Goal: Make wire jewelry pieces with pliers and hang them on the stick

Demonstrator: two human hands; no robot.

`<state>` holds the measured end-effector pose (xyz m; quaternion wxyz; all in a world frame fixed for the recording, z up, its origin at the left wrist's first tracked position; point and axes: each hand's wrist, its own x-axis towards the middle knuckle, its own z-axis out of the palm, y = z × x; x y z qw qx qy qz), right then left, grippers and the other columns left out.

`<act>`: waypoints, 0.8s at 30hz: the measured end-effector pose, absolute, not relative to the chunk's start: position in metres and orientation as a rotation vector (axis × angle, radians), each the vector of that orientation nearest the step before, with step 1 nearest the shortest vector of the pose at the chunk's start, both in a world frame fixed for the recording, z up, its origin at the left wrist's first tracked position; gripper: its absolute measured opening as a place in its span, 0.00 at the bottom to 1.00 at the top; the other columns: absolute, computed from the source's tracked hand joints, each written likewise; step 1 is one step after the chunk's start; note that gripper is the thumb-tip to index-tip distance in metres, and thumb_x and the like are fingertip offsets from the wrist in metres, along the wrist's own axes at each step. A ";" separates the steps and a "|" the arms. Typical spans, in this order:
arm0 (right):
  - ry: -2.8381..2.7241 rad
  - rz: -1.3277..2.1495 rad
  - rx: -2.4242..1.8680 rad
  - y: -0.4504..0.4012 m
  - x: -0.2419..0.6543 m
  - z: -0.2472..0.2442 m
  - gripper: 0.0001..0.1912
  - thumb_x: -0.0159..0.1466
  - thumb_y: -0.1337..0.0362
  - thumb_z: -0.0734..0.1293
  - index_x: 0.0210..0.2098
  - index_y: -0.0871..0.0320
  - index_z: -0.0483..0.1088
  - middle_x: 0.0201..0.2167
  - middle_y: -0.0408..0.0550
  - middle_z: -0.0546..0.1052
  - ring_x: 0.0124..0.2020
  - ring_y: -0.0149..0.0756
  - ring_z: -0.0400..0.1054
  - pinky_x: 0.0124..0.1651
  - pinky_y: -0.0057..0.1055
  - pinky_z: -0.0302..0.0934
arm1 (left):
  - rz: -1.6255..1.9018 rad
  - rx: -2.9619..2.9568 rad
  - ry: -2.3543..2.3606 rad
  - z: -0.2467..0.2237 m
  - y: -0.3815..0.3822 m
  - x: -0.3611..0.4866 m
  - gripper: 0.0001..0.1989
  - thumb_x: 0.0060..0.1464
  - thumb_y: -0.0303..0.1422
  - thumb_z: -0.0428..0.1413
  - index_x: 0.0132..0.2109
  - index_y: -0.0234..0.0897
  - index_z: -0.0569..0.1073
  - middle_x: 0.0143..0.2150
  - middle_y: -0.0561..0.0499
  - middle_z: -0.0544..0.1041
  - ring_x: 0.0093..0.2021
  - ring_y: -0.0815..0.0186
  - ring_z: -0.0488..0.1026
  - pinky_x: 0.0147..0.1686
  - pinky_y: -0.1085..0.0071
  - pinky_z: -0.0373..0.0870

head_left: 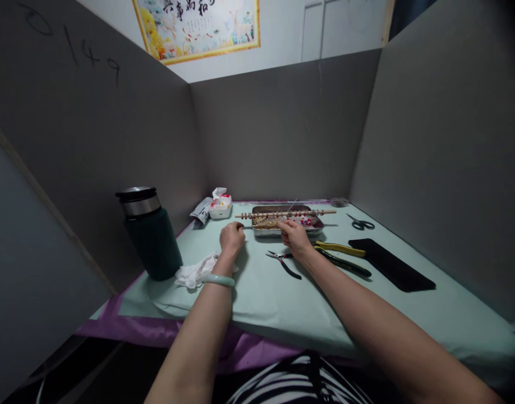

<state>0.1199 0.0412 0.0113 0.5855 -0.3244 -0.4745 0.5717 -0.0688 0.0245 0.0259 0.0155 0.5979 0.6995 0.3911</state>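
My left hand is closed at the left end of a metal tray. Whatever its fingers hold is too small to make out. A pale green bangle circles that wrist. My right hand pinches at the tray's front edge; what sits between thumb and finger is also too small to name. Small gold, red and white beads fill the tray. Across its top lies a wooden stick with small beaded pieces along it. Red-and-black pliers rest between my forearms.
Green-and-yellow-handled pliers, a black flat pad and scissors lie to the right. A dark green bottle, white cloth and tissue pack stand or lie left. Grey partitions enclose the table.
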 end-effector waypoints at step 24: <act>-1.318 0.981 -0.975 0.044 0.114 -0.001 0.11 0.46 0.58 0.69 0.18 0.61 0.68 0.16 0.42 0.69 0.20 0.28 0.58 0.22 0.24 0.50 | 1.360 0.988 1.036 0.014 0.019 -0.001 0.08 0.47 0.29 0.60 0.35 0.28 0.75 0.25 0.48 0.75 0.19 0.72 0.69 0.21 0.75 0.67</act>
